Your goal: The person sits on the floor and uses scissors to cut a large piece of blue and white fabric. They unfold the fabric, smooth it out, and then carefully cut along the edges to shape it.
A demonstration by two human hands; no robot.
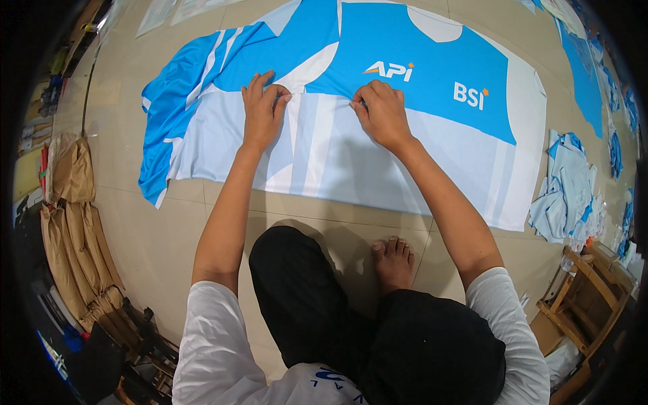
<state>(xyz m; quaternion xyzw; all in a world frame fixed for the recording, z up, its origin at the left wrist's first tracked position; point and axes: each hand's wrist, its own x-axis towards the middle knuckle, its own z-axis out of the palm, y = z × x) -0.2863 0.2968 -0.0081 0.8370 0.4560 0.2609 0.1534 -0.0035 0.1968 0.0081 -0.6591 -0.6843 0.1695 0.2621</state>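
A wide piece of printed cloth (466, 61) in bright blue and white lies on the floor in front of me. Along its near side runs a paler blue and white section (385, 169), which looks like the reverse side folded over. At the line where the bright and pale parts meet, my left hand (262, 111) pinches the edge with thumb and forefinger. My right hand (385, 115) pinches that same edge a little further right. A white curved stripe shows between the two hands. Bunched blue folds (172, 101) lie at the cloth's left end.
Crumpled pale blue cloth (563, 185) lies to the right, with a blue cloth strip (584, 84) beyond it. A wooden stool (584, 304) stands at the lower right. Brown paper bundles (74, 250) line the left side. My bare foot (393, 263) rests on the tiles near the cloth.
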